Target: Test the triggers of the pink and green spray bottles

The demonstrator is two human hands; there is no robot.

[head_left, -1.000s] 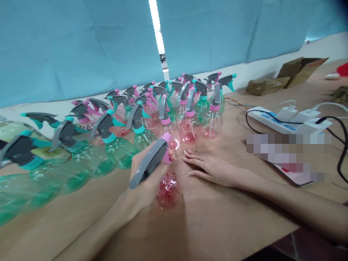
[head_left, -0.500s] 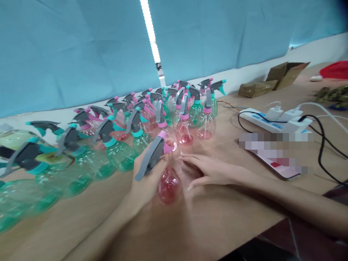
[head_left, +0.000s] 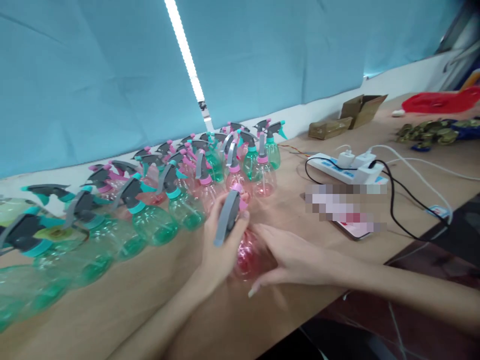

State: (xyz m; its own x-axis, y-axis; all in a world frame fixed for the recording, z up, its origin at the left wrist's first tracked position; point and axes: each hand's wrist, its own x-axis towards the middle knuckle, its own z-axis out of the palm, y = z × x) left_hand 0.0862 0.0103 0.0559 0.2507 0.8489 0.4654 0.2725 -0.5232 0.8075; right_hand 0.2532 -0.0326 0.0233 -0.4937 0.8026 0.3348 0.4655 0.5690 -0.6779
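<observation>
The left hand (head_left: 219,247) is closed around the neck of a pink spray bottle (head_left: 249,255), just under its grey trigger head (head_left: 227,217). The right hand (head_left: 288,257) cups the bottle's body. It stands near the worktop's (head_left: 112,300) front edge, before rows of green and pink spray bottles (head_left: 176,200).

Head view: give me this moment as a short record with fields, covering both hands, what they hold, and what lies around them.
Left hand: grips the neck of a pink see-through plastic spray bottle, just under its grey trigger
Right hand: cups the bottle's round body from the side
Bottle pose: tilted; contact with the brown paper-covered table unclear
Behind: rows of green and pink spray bottles, upright
Right side: white power strip with plugs; open cardboard box farther back
</observation>
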